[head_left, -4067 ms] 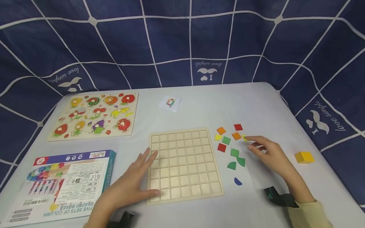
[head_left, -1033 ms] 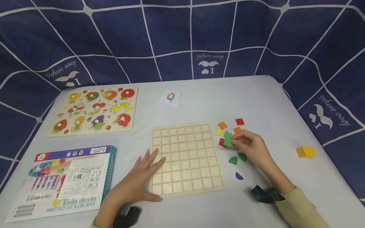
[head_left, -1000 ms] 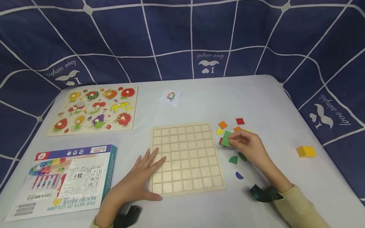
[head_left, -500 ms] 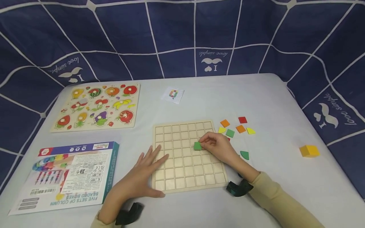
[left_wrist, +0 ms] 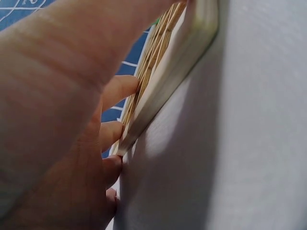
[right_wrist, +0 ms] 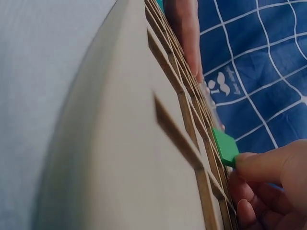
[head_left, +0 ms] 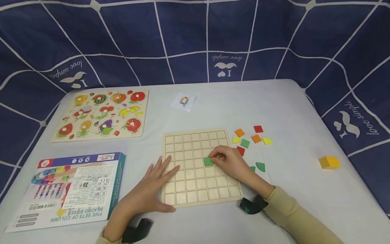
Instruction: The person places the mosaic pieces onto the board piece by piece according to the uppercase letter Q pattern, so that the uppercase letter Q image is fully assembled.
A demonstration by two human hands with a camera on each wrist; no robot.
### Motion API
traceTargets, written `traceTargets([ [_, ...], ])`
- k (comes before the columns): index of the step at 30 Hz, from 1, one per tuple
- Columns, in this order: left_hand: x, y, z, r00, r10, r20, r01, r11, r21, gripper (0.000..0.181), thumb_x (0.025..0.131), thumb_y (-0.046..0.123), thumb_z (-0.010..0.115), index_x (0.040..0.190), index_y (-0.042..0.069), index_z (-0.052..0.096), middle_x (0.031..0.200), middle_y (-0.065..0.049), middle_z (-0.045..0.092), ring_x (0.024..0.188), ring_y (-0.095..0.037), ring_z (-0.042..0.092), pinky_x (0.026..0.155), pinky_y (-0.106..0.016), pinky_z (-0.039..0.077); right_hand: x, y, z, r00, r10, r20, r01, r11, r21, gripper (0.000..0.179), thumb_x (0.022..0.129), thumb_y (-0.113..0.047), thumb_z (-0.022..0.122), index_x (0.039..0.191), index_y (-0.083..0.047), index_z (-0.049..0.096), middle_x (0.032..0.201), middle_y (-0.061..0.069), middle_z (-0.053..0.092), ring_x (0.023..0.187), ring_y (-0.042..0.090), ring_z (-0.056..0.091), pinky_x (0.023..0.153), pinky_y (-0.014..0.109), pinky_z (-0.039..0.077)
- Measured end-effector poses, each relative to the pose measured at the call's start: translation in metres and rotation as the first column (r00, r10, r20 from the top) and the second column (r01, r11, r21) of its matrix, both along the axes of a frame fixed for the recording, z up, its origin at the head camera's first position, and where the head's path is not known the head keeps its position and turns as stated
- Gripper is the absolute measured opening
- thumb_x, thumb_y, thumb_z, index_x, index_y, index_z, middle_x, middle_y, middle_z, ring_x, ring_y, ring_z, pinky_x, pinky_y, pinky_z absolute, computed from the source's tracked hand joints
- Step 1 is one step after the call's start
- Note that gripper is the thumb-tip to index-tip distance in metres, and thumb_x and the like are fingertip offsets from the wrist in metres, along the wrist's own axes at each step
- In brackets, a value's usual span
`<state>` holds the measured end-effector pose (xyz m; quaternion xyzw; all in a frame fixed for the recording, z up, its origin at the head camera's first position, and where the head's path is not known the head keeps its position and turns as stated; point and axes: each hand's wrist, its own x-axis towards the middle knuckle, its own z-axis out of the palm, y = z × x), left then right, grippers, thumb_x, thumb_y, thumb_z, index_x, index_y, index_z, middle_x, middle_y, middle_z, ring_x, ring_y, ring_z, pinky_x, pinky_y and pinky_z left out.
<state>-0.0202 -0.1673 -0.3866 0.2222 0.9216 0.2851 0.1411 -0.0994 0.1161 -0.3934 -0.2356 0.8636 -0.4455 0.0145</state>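
Observation:
A pale wooden grid board (head_left: 186, 184) lies in the middle of the table. My right hand (head_left: 230, 162) pinches a green square tile (head_left: 208, 162) by its right edge, over a cell right of the board's centre. In the right wrist view that tile (left_wrist: 156, 21) is hard to place from the left side, but the green square (right_wrist: 225, 146) shows tilted at the thumb, close over the grid ridges. My left hand (head_left: 149, 189) rests spread on the board's left edge, with its fingertips on the rim and the thumb at the near corner.
Loose tiles lie right of the board: red (head_left: 258, 129), orange (head_left: 256, 139), yellow (head_left: 267, 140) and green (head_left: 245, 143). A printed card (head_left: 184, 102) lies behind the board. A fruit puzzle (head_left: 100, 117), a flat box (head_left: 67, 191) and a yellow block (head_left: 329, 162) stand around.
My right hand has picked a green square from the loose tiles and carried it left over the board, then slightly nearer. My left hand has stayed at the board's left edge.

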Motion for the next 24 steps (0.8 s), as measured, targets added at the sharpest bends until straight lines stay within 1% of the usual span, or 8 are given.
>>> traceTargets([
  [5, -0.003, 0.000, -0.001, 1.000, -0.012, -0.007, 0.012, 1.000, 0.000, 0.114, 0.052, 0.043, 0.089, 0.148, 0.023, 0.031, 0.156, -0.002, 0.002, 0.140, -0.027, -0.007, 0.108, -0.052, 0.002, -0.001, 0.003, -0.001, 0.998, 0.005, -0.062, -0.003, 1.000, 0.021, 0.014, 0.076, 0.001, 0.075, 0.084, -0.010, 0.073, 0.079, -0.008, 0.058, 0.065, 0.008, 0.049, 0.055, 0.022, 0.043],
  [11, -0.006, 0.001, -0.002, 0.999, -0.022, -0.026, 0.022, 1.000, 0.003, 0.115, 0.051, 0.045, 0.089, 0.148, 0.024, 0.031, 0.156, -0.003, 0.002, 0.140, -0.027, -0.006, 0.108, -0.052, 0.002, -0.002, 0.006, 0.001, 0.998, 0.008, -0.066, -0.005, 0.998, 0.055, 0.016, 0.079, 0.001, 0.072, 0.090, -0.009, 0.075, 0.087, -0.006, 0.061, 0.070, 0.007, 0.051, 0.059, 0.023, 0.045],
  [14, -0.005, 0.000, -0.003, 0.999, -0.022, -0.036, 0.022, 1.000, 0.004, 0.114, 0.051, 0.046, 0.088, 0.148, 0.024, 0.031, 0.156, -0.003, 0.003, 0.140, -0.029, -0.005, 0.108, -0.052, 0.003, -0.003, 0.009, 0.006, 0.997, 0.019, -0.078, -0.015, 0.998, 0.056, 0.018, 0.080, 0.002, 0.071, 0.095, -0.008, 0.074, 0.090, -0.005, 0.062, 0.071, 0.007, 0.051, 0.060, 0.022, 0.045],
  [18, 0.000, -0.004, -0.004, 0.999, 0.000, -0.039, 0.000, 1.000, 0.002, 0.115, 0.050, 0.048, 0.089, 0.147, 0.023, 0.033, 0.156, -0.004, 0.005, 0.140, -0.030, -0.004, 0.108, -0.051, 0.004, -0.007, 0.025, 0.021, 0.995, 0.014, -0.098, -0.013, 1.000, 0.011, 0.021, 0.081, 0.001, 0.070, 0.101, -0.005, 0.072, 0.092, -0.002, 0.065, 0.069, 0.011, 0.052, 0.059, 0.024, 0.045],
  [19, 0.001, -0.004, -0.004, 0.999, 0.004, -0.042, -0.004, 1.000, 0.006, 0.115, 0.049, 0.048, 0.088, 0.147, 0.023, 0.033, 0.156, -0.004, 0.005, 0.140, -0.031, -0.003, 0.108, -0.051, 0.004, -0.008, 0.032, 0.024, 0.995, -0.002, -0.102, 0.002, 1.000, 0.005, 0.022, 0.081, 0.001, 0.070, 0.101, -0.005, 0.072, 0.093, -0.001, 0.066, 0.070, 0.012, 0.053, 0.059, 0.025, 0.046],
  [21, 0.003, -0.005, -0.005, 0.999, 0.008, -0.045, -0.007, 1.000, 0.011, 0.115, 0.049, 0.049, 0.088, 0.147, 0.023, 0.033, 0.156, -0.004, 0.005, 0.140, -0.030, -0.003, 0.108, -0.051, 0.004, -0.010, 0.050, 0.030, 0.994, -0.064, -0.091, 0.064, 0.998, 0.000, 0.021, 0.081, 0.000, 0.070, 0.102, -0.004, 0.071, 0.094, 0.001, 0.067, 0.073, 0.014, 0.055, 0.062, 0.027, 0.047],
  [23, 0.002, -0.004, -0.005, 0.999, 0.005, -0.045, -0.004, 1.000, 0.019, 0.115, 0.049, 0.049, 0.088, 0.147, 0.024, 0.033, 0.156, -0.003, 0.005, 0.140, -0.029, -0.003, 0.109, -0.050, 0.003, -0.010, 0.070, 0.031, 0.987, -0.144, -0.065, 0.145, 0.989, 0.005, 0.020, 0.082, -0.001, 0.070, 0.102, -0.002, 0.070, 0.095, 0.004, 0.068, 0.076, 0.016, 0.057, 0.064, 0.027, 0.049],
  [24, 0.001, -0.004, -0.004, 0.999, 0.000, -0.046, 0.001, 1.000, 0.021, 0.115, 0.049, 0.050, 0.088, 0.147, 0.025, 0.033, 0.156, -0.002, 0.005, 0.140, -0.029, -0.003, 0.108, -0.050, 0.003, -0.011, 0.079, 0.030, 0.981, -0.190, -0.047, 0.191, 0.982, 0.015, 0.020, 0.083, -0.002, 0.069, 0.103, -0.002, 0.070, 0.095, 0.005, 0.068, 0.076, 0.017, 0.058, 0.062, 0.029, 0.050],
])
